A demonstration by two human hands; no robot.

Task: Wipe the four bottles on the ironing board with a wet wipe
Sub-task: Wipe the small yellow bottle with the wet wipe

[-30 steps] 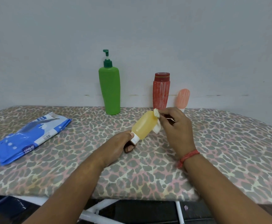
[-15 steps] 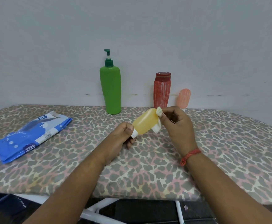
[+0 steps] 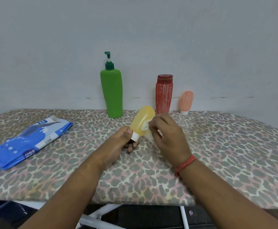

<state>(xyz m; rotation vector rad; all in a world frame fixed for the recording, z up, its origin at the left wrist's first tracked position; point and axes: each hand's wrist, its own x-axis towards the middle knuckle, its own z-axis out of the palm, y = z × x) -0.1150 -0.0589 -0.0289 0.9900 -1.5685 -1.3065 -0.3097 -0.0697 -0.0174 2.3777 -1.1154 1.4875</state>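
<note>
Ironing board [image 3: 217, 162], covered in leopard-print fabric, is seen spanning the full width of the view, with white metal legs [image 3: 92, 219] glimpsed below its near edge. Wet wipe pack [image 3: 29, 142], blue and white, is laid flat on the left part of the board, well apart from the bottles. Green pump bottle [image 3: 112, 93] is stood upright at the far edge against the wall. Red ribbed bottle [image 3: 164, 95] is stood upright to its right, also at the far edge. Small peach bottle [image 3: 186, 100] is set on its white cap just right of the red one. Yellow bottle [image 3: 142, 121] is held tilted above the middle of the board, white cap toward the near left, base pointed up and to the far right. Left hand [image 3: 118, 146] is closed around the capped end, thumb pressed beside the cap and fingers curled beneath. Right hand [image 3: 168, 138] is curled, with a bunched white wet wipe [image 3: 145, 126] pinched in the fingertips and pressed against the right side of the yellow bottle; this hand is somewhat blurred. Red thread band [image 3: 185, 164] is worn on the right wrist.
</note>
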